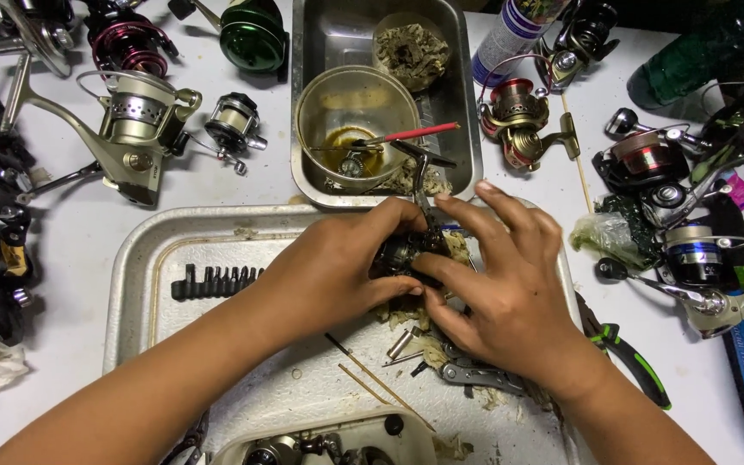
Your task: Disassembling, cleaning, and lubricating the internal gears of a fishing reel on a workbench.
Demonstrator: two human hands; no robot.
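Both hands work over a white metal tray [144, 267]. My left hand [337, 267] and my right hand [501, 284] close around a small dark fishing reel body [402, 252], held between the fingertips just above the tray. Its metal handle arm [422, 176] sticks up toward the steel pan. Under the hands lie loose pins, tissue scraps and a grey multi-tool [475, 375]. A black strip of screwdriver bits [213, 280] lies left of my left hand.
A steel pan [467, 112] behind the tray holds a glass bowl of oily liquid [355, 112] with a red-handled brush [415, 133]. Several spinning reels crowd the left [135, 120] and right [691, 250] of the table. Green-handled pliers [635, 362] lie at the right.
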